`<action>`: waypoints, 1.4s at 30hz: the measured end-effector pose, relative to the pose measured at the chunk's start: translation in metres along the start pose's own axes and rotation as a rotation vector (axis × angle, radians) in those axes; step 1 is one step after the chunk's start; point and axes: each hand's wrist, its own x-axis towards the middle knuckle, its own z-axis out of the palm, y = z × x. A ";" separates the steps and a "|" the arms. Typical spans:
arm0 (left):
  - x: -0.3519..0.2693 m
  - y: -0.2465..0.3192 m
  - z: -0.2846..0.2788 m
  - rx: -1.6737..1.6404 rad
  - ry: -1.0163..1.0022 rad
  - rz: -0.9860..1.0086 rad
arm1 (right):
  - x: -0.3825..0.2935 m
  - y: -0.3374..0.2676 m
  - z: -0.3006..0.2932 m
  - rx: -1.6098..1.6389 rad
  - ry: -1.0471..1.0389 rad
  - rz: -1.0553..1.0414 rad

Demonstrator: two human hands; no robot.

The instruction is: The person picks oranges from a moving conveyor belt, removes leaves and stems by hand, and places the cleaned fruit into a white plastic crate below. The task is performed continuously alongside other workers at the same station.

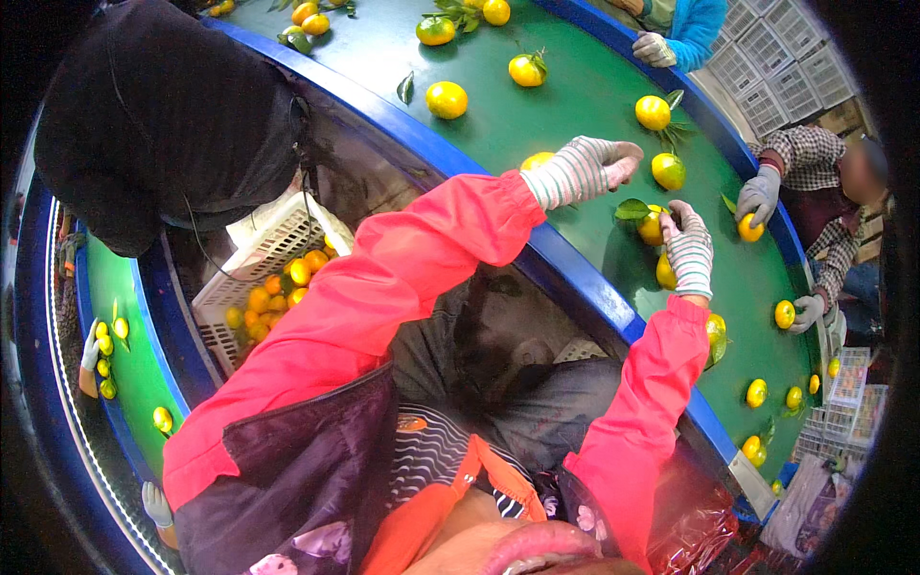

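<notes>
My left hand [586,171], in a striped knit glove, is over the green conveyor belt [496,136] with its fingers drawn together. Nothing shows between those fingers. A mandarin [535,160] lies partly hidden behind that hand. My right hand [688,248], gloved alike, grips a yellow-orange mandarin [650,225] that has a green leaf [632,209]. Another mandarin [665,272] sits just below, partly covered by the right hand. Beyond the hands, a mandarin [668,171] and a leafy one [652,113] rest on the belt.
A blue rail [575,266] edges the belt on my side. Across it, one co-worker's gloved hand [759,192] touches a mandarin [750,228]; another's glove [654,50] rests on the far rail. To my left stand a crate [215,291] of mandarins and a person in black [172,115].
</notes>
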 end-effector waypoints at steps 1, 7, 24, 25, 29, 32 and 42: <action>0.001 0.000 0.000 -0.024 0.008 0.000 | 0.000 -0.001 -0.002 -0.029 0.035 -0.006; 0.008 0.007 -0.009 -0.141 0.115 -0.035 | -0.007 -0.008 -0.023 -0.112 0.096 0.083; 0.023 0.019 -0.043 -0.205 0.381 -0.106 | 0.103 -0.064 0.039 0.033 -0.146 -0.112; 0.024 0.019 -0.041 -0.206 0.372 -0.111 | 0.105 -0.063 0.032 0.033 -0.158 -0.051; 0.026 0.019 -0.033 -0.168 0.340 -0.119 | 0.078 -0.047 0.004 1.396 -0.465 0.168; 0.026 0.020 -0.026 -0.144 0.325 -0.128 | 0.059 -0.044 -0.016 1.502 -0.503 0.126; 0.011 0.004 0.008 0.029 0.062 -0.035 | -0.011 -0.047 -0.054 1.580 -0.465 0.235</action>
